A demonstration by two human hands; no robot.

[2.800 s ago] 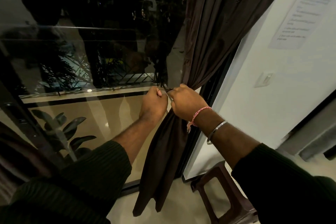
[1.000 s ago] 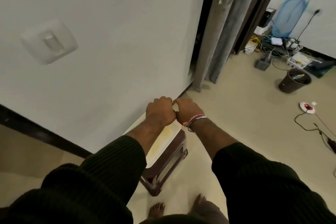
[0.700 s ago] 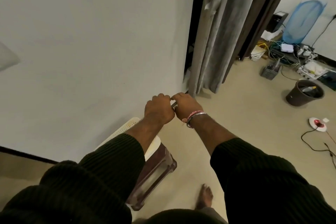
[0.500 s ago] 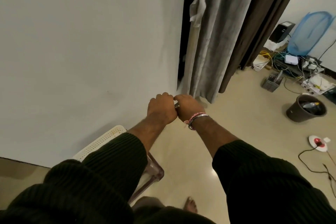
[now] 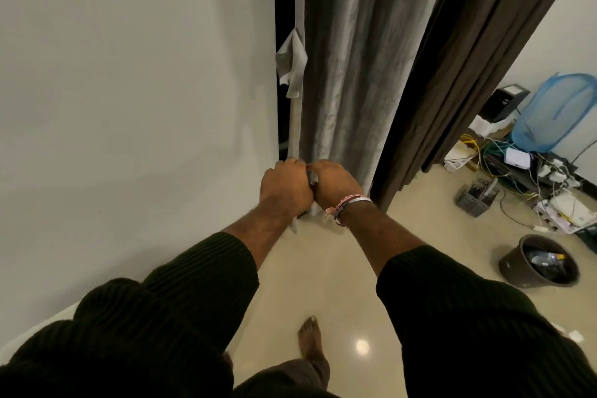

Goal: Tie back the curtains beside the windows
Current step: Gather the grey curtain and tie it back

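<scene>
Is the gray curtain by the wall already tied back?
No, the gray curtain hangs straight down to the floor, with no tie around it.

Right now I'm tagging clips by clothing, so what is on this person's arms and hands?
Both arms wear dark ribbed knit sleeves, the left sleeve and right sleeve pushed up to show the forearms. The right wrist carries a pink-and-white thread band and a plain silver bangle. The left hand and right hand are bare; no rings are visible.
</scene>
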